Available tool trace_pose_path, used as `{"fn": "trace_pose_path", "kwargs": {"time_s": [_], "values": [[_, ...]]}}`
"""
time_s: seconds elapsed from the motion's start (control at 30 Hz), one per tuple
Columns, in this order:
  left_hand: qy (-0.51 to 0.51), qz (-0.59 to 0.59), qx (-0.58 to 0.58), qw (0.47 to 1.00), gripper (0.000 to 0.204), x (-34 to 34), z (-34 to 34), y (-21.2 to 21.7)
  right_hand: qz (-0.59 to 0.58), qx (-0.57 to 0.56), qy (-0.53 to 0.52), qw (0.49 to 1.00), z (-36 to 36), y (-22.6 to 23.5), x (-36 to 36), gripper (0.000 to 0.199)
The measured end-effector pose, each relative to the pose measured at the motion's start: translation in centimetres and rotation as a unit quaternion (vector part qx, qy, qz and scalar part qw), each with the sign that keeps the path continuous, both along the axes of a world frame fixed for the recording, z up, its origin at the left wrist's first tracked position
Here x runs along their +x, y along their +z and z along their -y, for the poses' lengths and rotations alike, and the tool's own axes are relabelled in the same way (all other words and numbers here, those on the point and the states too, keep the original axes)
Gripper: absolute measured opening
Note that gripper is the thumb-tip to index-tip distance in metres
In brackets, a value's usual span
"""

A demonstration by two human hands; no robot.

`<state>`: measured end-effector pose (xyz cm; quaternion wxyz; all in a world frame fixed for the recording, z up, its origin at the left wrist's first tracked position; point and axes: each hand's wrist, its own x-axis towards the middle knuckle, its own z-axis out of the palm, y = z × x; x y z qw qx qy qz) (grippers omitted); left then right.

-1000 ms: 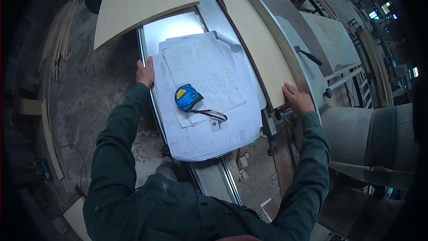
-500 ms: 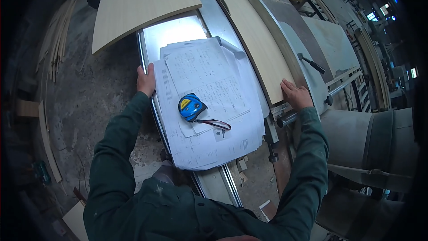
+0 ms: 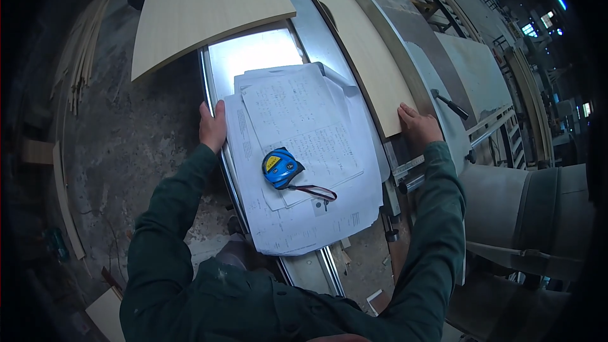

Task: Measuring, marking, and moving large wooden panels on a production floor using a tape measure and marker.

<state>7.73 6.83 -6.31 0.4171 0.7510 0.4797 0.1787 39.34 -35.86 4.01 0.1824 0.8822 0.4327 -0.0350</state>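
My left hand (image 3: 213, 128) grips the bright metal rail (image 3: 204, 79) along the left side of the saw's sliding table, thumb on the paper side. My right hand (image 3: 420, 126) lies with its fingers stretched over the near right corner of a long pale wood board (image 3: 373, 57). This board lies along a straight metal fence (image 3: 389, 38) on its right. Between my hands, a stack of handwritten paper sheets (image 3: 297, 101) covers part of the table. On the sheets sits a blue tape measure (image 3: 280, 168) with a yellow label and a dark wrist strap.
A wide pale panel (image 3: 209, 6) spans the table's far end and overhangs to the left. Right of the fence stands a black-handled lever (image 3: 451, 105). Thin wood strips (image 3: 87, 50) lie on the floor at left. Thick grey ducting (image 3: 494, 202) is at right.
The long board has slid forward along the fence, my right hand moving with it. My left hand stays on the rail. The whole view has shifted slightly.
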Motion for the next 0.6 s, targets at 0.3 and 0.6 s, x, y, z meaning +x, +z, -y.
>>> {"fn": "trace_pose_path", "kwargs": {"time_s": [0.3,0.6], "values": [[-0.002,0.042,-0.038,0.998,0.081,-0.4,0.1,-0.2,0.024,-0.001,0.009,1.000,-3.6,-0.3,2.2,0.052],[-0.012,0.082,-0.047,0.995,0.073,-0.8,-0.3,-1.9,0.023,0.000,-0.003,1.000,-7.0,-0.2,3.9,0.049]]}}
